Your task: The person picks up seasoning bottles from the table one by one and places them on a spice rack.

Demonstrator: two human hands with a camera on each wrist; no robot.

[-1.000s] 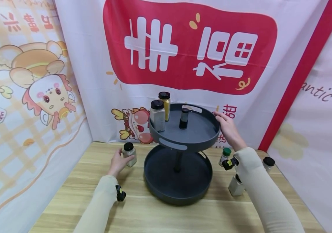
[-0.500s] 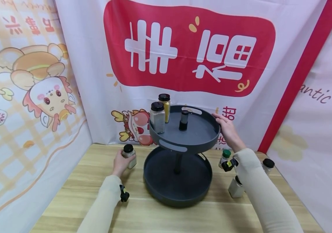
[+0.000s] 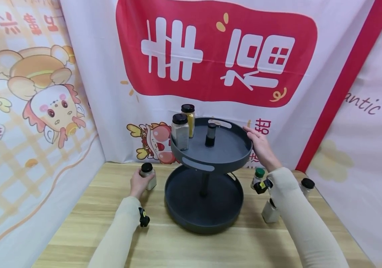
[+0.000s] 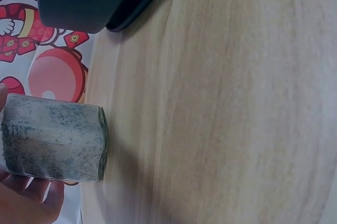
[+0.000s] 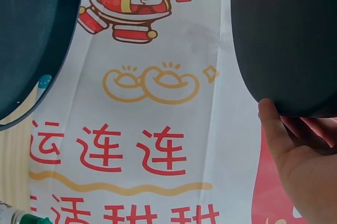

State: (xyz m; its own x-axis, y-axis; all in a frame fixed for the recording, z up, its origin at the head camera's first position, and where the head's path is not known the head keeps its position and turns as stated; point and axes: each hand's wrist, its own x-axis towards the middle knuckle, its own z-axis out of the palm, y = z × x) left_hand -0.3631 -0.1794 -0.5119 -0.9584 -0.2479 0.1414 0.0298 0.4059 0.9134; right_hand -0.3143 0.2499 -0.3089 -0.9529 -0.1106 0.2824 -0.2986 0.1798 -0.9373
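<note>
My left hand (image 3: pixel 139 183) grips a clear spice jar (image 3: pixel 152 182) with a black lid, at the left of the two-tier tray. In the left wrist view the jar (image 4: pixel 55 139) shows greyish, speckled contents, its base close to the tabletop and fingers along its lower side. My right hand (image 3: pixel 261 146) holds the right rim of the dark grey two-tier tray (image 3: pixel 217 165). The right wrist view has the thumb against the upper tier's outside (image 5: pixel 287 50) and the other fingers partly hidden behind its edge. A pale jar (image 3: pixel 180 136) and a yellow one (image 3: pixel 191 124) stand on the upper tier.
Right of the tray, a green-capped jar (image 3: pixel 258 176), a pale jar (image 3: pixel 270 214) and a black-lidded jar (image 3: pixel 307 184) stand on the wooden table (image 3: pixel 184 249), partly behind the right arm. A printed cloth (image 3: pixel 107 111) hangs behind.
My left hand has moved slightly right and forward, its fingers closing further round the spice jar, which stays about in place. The right hand keeps to the tray's rim. The head view shifts slightly.
</note>
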